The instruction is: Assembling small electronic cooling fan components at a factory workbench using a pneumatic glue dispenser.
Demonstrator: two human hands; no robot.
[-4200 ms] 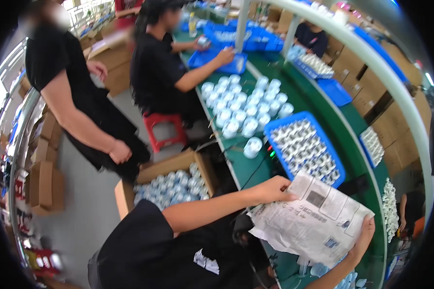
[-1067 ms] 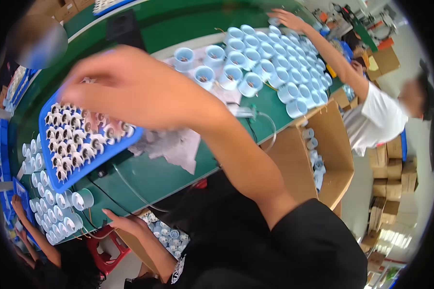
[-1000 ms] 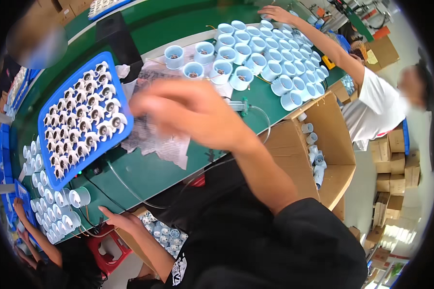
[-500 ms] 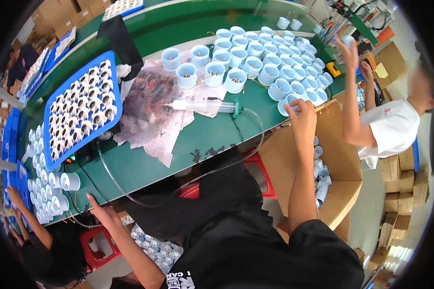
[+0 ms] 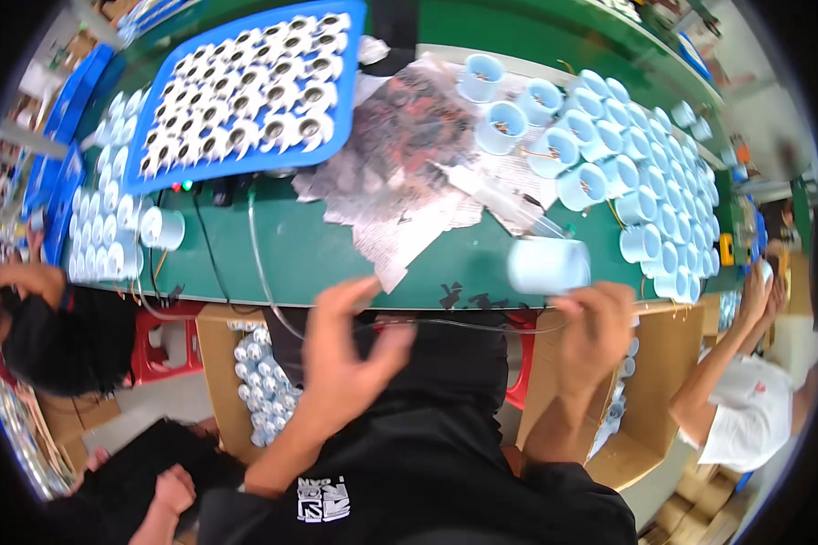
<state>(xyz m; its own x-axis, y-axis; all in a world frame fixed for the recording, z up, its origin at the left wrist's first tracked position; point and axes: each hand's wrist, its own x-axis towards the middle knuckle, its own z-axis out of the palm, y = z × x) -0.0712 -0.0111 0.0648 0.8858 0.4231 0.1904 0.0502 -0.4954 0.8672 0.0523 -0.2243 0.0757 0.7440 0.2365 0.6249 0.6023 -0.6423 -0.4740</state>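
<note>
My right hand [image 5: 595,336] holds a light blue plastic cup [image 5: 548,266] tipped on its side above the front edge of the table. The cup is smeared by motion. To its left, my left hand [image 5: 347,354] is open and holds nothing, thumb and fingers spread near the table edge. Beyond the held cup lies a clear syringe [image 5: 504,202] with a tube, resting on stained newspaper [image 5: 382,218]. Many similar blue cups [image 5: 641,204] stand at the right, those in front with small wire ends showing inside.
A blue tray [image 5: 351,100] of white parts with dark round centres stands raised at the left. More cups [image 5: 162,229] sit left of it on the green table [image 5: 336,283]. Cardboard boxes [image 5: 668,386] holding cups flank me below. Co-workers' hands [image 5: 762,295] are on both sides.
My right hand has brought a cup from the group at right toward the middle. My left hand has moved right, in front of me. The view has turned left.
</note>
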